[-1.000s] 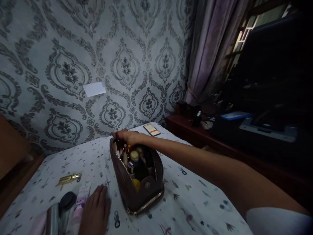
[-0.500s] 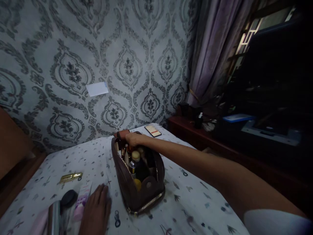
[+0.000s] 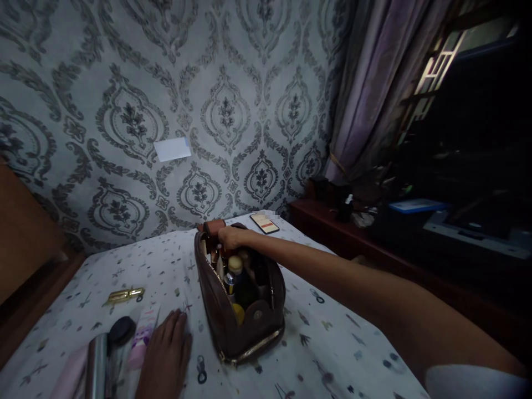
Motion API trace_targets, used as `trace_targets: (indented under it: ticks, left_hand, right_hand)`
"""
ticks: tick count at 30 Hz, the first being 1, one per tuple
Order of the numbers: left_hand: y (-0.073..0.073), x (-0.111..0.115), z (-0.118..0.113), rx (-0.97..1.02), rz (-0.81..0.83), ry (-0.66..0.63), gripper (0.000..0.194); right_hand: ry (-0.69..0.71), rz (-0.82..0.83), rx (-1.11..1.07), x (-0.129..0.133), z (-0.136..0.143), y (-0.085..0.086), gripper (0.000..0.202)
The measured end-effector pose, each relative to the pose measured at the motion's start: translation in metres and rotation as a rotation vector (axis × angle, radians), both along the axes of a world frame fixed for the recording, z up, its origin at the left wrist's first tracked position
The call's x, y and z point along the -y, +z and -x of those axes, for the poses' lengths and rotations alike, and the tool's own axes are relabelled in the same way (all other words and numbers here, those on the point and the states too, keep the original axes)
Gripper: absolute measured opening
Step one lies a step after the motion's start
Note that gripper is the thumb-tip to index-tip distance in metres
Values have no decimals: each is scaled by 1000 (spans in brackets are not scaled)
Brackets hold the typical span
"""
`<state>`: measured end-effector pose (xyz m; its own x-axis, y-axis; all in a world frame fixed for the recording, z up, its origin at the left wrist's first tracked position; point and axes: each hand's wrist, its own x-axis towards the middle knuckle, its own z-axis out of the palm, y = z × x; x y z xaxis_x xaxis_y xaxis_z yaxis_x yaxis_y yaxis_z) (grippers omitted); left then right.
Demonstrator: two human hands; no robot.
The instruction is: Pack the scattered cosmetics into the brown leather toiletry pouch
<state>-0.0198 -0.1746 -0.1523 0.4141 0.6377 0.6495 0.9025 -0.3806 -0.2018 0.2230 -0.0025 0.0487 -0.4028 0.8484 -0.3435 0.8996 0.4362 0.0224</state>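
Note:
A dark brown zippered toiletry bag (image 3: pixel 214 321) stands open on the patterned sheet. My right hand (image 3: pixel 233 237) reaches into its far end, fingers curled down inside the rim; what they grip is hidden. Close by is the bag's lighter brown strap (image 3: pixel 215 227). Inside the bag stand a dark bottle (image 3: pixel 248 292) with a pale gold cap, a small silver-topped container (image 3: pixel 229 281) and something yellow (image 3: pixel 238 313). My left hand (image 3: pixel 165 352) lies flat on the sheet, fingers stretched out, beside a pink and white tube (image 3: pixel 142 338).
Left of the tube are a round black lid (image 3: pixel 122 331), a silvery cylinder (image 3: pixel 96 366) and a gold tube (image 3: pixel 126 295). A phone (image 3: pixel 265 223) lies beyond the bag. A patterned wall (image 3: pixel 224 111) rises behind; a reddish wooden ledge (image 3: pixel 307 213) runs along the right.
The view has shifted slightly, so everything sits a little further right. My right hand stays in the far end of the bag and my left hand stays flat on the sheet.

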Motion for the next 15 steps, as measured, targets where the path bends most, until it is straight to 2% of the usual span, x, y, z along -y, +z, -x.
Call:
trace_targets:
  ticks: [4,9,15]
  left_hand:
    - [-2,1,0,25,9,11,38]
    - [3,1,-1,6,-33,-5,37]
    - [6,1,-3,-7,-59,-11,38]
  right_hand:
    - [-7,-22,-35,5,-3,6,26]
    - [-11,-72,-96,11,-9,12,22]
    - [-2,-121,-166,5,-8,4,20]
